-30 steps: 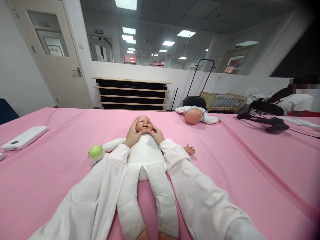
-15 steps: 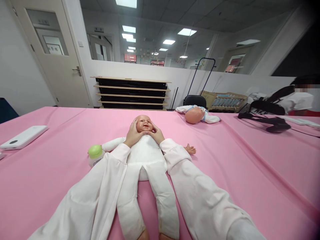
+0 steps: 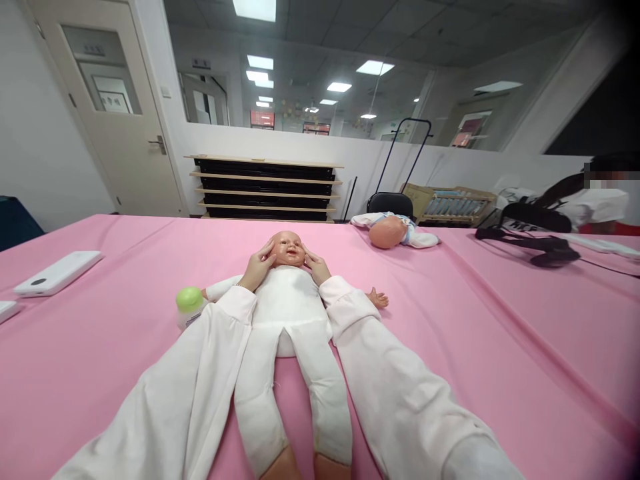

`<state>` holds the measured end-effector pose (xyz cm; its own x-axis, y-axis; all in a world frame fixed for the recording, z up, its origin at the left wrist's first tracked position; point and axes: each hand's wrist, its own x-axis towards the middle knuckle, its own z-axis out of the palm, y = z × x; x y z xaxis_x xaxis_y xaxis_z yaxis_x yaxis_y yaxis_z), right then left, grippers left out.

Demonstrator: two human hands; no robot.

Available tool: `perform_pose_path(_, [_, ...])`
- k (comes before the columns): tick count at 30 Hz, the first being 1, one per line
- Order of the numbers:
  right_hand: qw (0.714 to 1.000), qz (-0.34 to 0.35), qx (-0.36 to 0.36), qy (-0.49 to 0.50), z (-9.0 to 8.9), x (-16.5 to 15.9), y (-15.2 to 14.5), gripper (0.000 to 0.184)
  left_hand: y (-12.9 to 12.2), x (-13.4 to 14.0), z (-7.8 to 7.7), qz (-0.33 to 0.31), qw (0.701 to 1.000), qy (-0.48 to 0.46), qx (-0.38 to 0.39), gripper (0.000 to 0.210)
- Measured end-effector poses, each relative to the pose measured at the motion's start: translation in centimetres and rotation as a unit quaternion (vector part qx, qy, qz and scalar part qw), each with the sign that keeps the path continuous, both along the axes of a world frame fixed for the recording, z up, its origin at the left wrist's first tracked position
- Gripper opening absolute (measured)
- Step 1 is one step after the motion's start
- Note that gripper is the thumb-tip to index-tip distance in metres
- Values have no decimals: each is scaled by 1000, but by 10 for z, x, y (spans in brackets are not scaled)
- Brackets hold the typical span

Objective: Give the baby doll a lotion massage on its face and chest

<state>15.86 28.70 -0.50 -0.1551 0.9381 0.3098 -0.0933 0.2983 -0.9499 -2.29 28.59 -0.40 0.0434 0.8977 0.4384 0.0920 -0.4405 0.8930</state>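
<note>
The grip lay loose, as the right hand (image 3: 257, 268) and left hand (image 3: 318, 268) had slid from chin to cheeks on the doll (image 3: 289, 300), so the chin part seemed done.

Loose white sleeves (image 3: 410, 387) covered both arms.
Soft creases ran along the cloth to faintly pink-tinged cuffs, the right cuff (image 3: 336, 295) broad and folded; a thin bracelet (image 3: 238, 285) showed between the left cuff (image 3: 239, 304) and left hand (image 3: 257, 269).
</note>
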Motion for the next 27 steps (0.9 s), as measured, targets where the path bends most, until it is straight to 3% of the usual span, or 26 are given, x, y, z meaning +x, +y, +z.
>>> perform_pose_path(4, [994,-80,53,-51,2,-3,-6,61,-10,6,0,69,998,14,-4,44])
perform_pose_path(8, [974,-167,91,-120,7,-1,-22,48,-52,0,2,74,994,80,4,44])
perform_pose_path(12, [959,-105,175,-194,4,17,-63,50,-126,-25,4,-13,981,192,28,41])
perform_pose_path(16, [933,14,238,-271,-13,43,-124,45,-183,-56,0,-104,943,316,28,38])
perform_pose_path(20, [918,55,234,-314,-21,55,-157,36,-193,-72,-1,-152,916,372,14,42])
perform_pose_path(27, [924,39,218,-313,-17,51,-150,33,-185,-71,3,-177,913,367,-6,42])
